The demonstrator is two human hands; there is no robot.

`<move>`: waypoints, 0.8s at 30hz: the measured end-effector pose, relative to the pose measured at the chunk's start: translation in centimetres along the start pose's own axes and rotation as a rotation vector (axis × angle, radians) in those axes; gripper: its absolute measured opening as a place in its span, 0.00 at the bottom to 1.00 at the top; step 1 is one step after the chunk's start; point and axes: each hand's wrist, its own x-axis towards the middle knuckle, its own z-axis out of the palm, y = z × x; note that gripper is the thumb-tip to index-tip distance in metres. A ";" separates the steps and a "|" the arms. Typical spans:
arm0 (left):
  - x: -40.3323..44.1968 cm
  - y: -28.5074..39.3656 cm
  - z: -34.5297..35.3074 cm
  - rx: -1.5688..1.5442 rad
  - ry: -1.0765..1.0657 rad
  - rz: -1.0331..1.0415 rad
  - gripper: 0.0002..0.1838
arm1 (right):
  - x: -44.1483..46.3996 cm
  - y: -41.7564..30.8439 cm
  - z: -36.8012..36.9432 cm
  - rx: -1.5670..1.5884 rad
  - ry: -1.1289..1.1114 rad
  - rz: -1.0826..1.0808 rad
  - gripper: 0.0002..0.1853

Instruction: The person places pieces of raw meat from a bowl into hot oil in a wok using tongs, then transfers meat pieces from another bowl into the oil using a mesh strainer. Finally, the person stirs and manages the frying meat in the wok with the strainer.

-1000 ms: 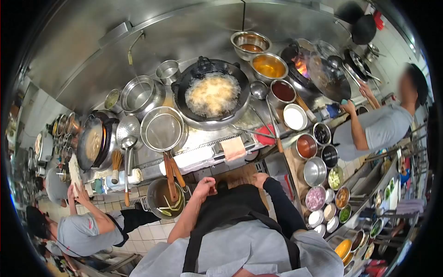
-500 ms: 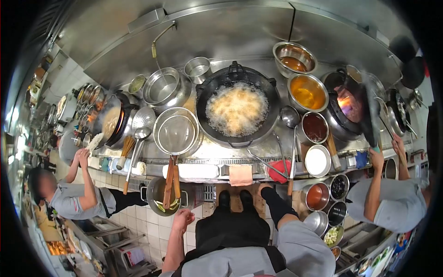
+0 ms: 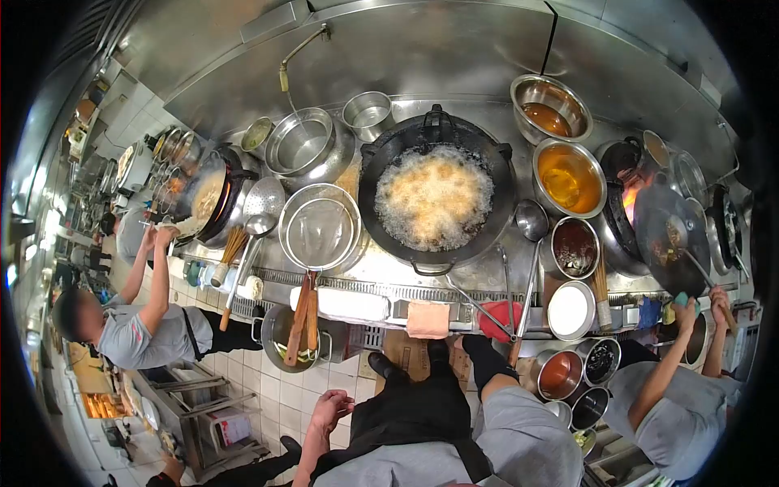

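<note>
My left hand (image 3: 331, 408) hangs over the floor by my apron, with nothing in its loosely curled, slightly parted fingers. Nearest to it is a two-handled pot (image 3: 283, 341), with strainer handles reaching over its top. My right hand (image 3: 460, 342) barely shows past a black sleeve, close to the stove's front edge; its fingers are hidden. Ahead of me is a large black wok (image 3: 506, 199) of foaming oil, with a golden mass frying in it (image 3: 435, 199). Two wire strainers (image 3: 320, 226) rest left of the wok. To its right lies a ladle (image 3: 531, 221).
Metal bowls of amber liquid (image 3: 570, 180) and dark red sauce (image 3: 575, 247) stand right of the wok, near a white bowl (image 3: 571, 310). One co-worker (image 3: 150, 337) works at a wok on the left. Another co-worker (image 3: 677, 398) holds a tilted wok (image 3: 672, 235) on the right.
My left hand has lowered slightly and its fingers have loosened. My left foot has shifted left. The right co-worker's wok has tilted and shows its inside. Another person's leg appears at lower left.
</note>
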 end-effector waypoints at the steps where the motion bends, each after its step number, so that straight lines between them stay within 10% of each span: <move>1: 0.1 0.3 0.0 0.003 0.004 0.007 0.07 | -0.2 0.0 0.1 0.006 -0.006 0.000 0.20; 24: 1.4 -0.1 0.6 -0.081 0.034 0.035 0.08 | -2.8 0.7 0.2 0.025 -0.054 -0.022 0.18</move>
